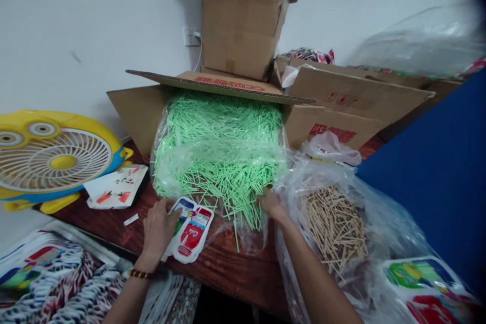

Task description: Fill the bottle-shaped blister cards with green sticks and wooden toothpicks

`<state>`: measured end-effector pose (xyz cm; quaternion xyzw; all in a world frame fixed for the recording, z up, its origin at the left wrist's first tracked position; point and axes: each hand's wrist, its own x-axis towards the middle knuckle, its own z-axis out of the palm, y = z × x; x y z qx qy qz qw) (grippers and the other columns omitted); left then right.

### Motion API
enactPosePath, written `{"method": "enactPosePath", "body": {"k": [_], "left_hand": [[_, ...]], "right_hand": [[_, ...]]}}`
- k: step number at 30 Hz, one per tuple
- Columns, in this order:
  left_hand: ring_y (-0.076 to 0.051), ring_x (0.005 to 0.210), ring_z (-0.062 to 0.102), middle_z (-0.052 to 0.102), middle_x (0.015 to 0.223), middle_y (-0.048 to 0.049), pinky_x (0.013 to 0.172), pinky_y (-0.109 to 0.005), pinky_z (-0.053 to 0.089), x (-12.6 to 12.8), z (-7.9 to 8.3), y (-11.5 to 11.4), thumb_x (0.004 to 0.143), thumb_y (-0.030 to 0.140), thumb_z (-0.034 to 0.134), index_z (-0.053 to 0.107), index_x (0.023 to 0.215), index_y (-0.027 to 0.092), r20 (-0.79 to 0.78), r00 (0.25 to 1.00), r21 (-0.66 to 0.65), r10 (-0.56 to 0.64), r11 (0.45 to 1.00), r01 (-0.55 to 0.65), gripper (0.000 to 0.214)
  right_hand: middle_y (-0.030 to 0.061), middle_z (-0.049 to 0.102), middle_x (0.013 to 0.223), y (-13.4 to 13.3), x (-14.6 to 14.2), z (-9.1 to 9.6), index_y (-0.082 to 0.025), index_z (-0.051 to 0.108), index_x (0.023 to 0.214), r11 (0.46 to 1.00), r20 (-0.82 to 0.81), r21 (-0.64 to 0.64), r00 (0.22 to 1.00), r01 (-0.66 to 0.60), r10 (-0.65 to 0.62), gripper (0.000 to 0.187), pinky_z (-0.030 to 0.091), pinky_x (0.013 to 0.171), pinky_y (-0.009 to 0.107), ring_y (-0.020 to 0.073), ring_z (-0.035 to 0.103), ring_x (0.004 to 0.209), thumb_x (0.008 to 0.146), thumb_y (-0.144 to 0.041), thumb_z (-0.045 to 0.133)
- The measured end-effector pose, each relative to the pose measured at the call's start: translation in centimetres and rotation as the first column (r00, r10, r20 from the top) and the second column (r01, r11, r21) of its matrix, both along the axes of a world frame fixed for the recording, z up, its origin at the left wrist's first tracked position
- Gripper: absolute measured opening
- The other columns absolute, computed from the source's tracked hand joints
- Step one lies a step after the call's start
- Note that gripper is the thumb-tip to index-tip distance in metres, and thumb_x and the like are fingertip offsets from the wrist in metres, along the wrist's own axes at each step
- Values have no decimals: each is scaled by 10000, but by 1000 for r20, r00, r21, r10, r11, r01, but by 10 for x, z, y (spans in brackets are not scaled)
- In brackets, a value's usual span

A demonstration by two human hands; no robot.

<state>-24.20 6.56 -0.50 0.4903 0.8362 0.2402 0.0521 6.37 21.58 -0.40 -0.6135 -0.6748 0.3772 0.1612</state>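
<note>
Under the thumb and fingers of my left hand (161, 228) is the left edge of a flat bottle-shaped packet (193, 235), printed red with "Cola" beside a blue and green bottle. It lies on the dark wooden table (243, 268), and the hand is closed on it. My right hand (270, 201) reaches into the front right of a loose heap of thin green sticks (243, 182), its fingers curled together among them and partly hidden. The sticks spill from a clear plastic bag inside an open cardboard box (138, 116).
At right, a clear bag holds tan sticks (336, 228), with more printed packets (425, 283) nearby. A yellow fan (63, 162) and a floral-printed packet (119, 190) stand left. Striped packets (76, 283) fill the lower left. Cardboard boxes (241, 25) rise behind; a blue panel (429, 172) borders the right.
</note>
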Motion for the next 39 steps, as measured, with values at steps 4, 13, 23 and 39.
{"method": "enactPosePath", "body": {"k": [4,13,23,39], "left_hand": [[-275,881,603,663,879,-72,717,-328,433,-9,-2,3,803,368,513,621,978,192,100,995,9,-12,1000,11,270],[-185,652,612,642,708,3,604,-253,433,-16,14,-3,846,394,463,574,821,218,216,969,59,-118,992,108,210],[-176,538,642,696,683,16,507,-252,515,-10,32,-19,664,388,738,617,920,194,874,480,172,-69,969,-175,343],[-149,579,691,732,723,60,521,-215,551,50,62,-34,674,270,753,606,902,222,978,128,196,-164,931,-308,275]], "right_hand": [[27,646,855,-5,0,-2,-124,622,908,995,-219,-90,974,36,-55,213,513,687,313,148,616,746,888,-330,570],[-27,606,648,-17,-20,11,-196,587,817,979,-770,-150,606,135,-201,278,447,612,283,146,550,601,666,-417,662],[-19,575,675,-43,-40,-2,-193,613,870,947,-897,-315,306,64,-320,341,484,556,292,132,544,574,639,-403,750],[-49,603,750,-72,-45,-6,-241,572,941,992,-783,-9,616,124,-84,158,384,794,266,156,546,789,813,-331,593]]}}
